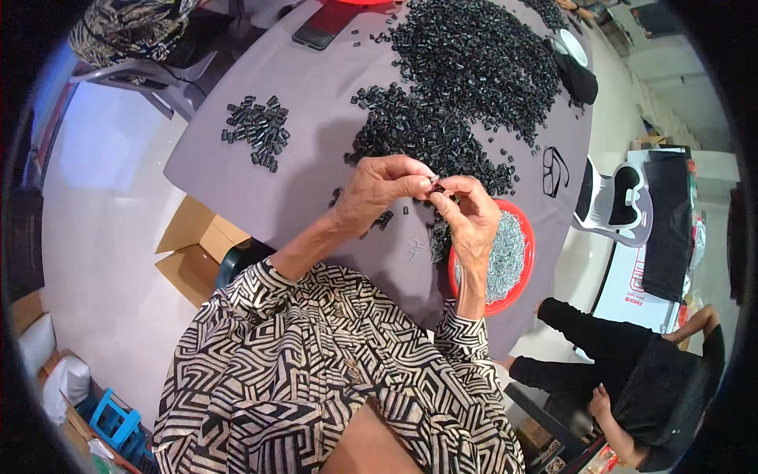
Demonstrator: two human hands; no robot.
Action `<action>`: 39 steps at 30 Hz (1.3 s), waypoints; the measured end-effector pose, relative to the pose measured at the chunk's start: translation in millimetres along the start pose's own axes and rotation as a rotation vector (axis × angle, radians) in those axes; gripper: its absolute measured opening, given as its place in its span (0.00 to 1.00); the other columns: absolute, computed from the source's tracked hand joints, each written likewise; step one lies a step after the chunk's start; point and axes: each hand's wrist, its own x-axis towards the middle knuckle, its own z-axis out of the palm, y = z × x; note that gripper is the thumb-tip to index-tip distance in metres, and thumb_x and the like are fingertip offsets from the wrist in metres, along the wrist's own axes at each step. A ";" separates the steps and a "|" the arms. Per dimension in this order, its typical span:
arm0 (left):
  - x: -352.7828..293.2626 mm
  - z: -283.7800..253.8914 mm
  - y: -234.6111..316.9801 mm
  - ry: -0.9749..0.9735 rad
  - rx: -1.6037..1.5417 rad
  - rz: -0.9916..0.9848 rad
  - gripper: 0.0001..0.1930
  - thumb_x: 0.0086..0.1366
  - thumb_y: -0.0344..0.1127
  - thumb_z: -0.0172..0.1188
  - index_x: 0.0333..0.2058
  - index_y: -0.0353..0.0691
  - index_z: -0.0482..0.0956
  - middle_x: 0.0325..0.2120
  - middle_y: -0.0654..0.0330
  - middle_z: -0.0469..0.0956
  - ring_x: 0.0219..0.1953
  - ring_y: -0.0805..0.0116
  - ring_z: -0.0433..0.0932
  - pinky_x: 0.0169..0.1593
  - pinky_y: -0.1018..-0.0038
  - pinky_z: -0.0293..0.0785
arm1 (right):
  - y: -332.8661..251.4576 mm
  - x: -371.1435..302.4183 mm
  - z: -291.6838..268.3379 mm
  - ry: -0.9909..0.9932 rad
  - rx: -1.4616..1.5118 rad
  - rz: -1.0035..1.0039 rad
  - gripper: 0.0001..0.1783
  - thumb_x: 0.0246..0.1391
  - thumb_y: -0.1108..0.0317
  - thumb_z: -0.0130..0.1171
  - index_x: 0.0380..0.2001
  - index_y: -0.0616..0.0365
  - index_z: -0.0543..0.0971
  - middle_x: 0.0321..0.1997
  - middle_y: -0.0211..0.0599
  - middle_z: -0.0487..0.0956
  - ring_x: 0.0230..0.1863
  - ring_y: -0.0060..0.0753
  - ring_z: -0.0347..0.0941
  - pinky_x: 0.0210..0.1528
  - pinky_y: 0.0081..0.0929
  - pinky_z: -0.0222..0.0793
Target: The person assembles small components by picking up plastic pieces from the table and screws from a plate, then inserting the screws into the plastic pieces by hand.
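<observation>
Over the near part of the cloth-covered table, my left hand [387, 188] and my right hand [471, 217] meet fingertip to fingertip. Both are closed in a pinch. A small black plastic piece [438, 189] shows at my right fingertips. Something tiny and silvery glints at the left fingertips, too small to name. Just beyond the hands spreads a big heap of small black plastic pieces [474, 67]. Beside my right wrist stands a red bowl [530, 246] full of thin silvery metal pins [505, 265]. A few loose pins [414, 249] lie on the cloth between my forearms.
A smaller pile of black pieces [259, 132] lies on the left of the purple-grey cloth [213, 162]. A phone [320, 25] rests at the far edge, eyeglasses [554, 171] at the right. An open cardboard box [189, 268] and a white chair [620, 209] flank the table. Someone in black [647, 379] is at lower right.
</observation>
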 end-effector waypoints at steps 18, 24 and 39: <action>1.5 23.5 16.2 -0.090 -0.045 0.037 0.07 0.57 0.29 0.56 0.33 0.32 0.76 0.26 0.63 0.75 0.29 0.79 0.72 0.36 0.82 0.70 | -36.6 -1.1 -14.7 0.129 0.034 -0.144 0.08 0.44 0.80 0.57 0.31 0.67 0.76 0.31 0.34 0.73 0.32 0.22 0.68 0.34 0.16 0.64; 1.9 24.5 17.9 -0.085 -0.020 0.043 0.07 0.57 0.29 0.56 0.33 0.32 0.76 0.24 0.64 0.75 0.26 0.80 0.71 0.32 0.84 0.69 | -47.9 4.1 -25.4 0.010 -0.060 -0.200 0.07 0.43 0.79 0.58 0.30 0.68 0.76 0.29 0.34 0.73 0.30 0.22 0.68 0.32 0.16 0.63; 3.0 21.4 24.5 -0.083 0.128 0.063 0.06 0.57 0.26 0.56 0.33 0.31 0.77 0.24 0.61 0.75 0.26 0.78 0.72 0.31 0.83 0.70 | -65.5 17.8 -24.7 -0.127 -0.269 -0.359 0.07 0.40 0.79 0.59 0.28 0.66 0.77 0.26 0.37 0.75 0.27 0.26 0.69 0.27 0.19 0.62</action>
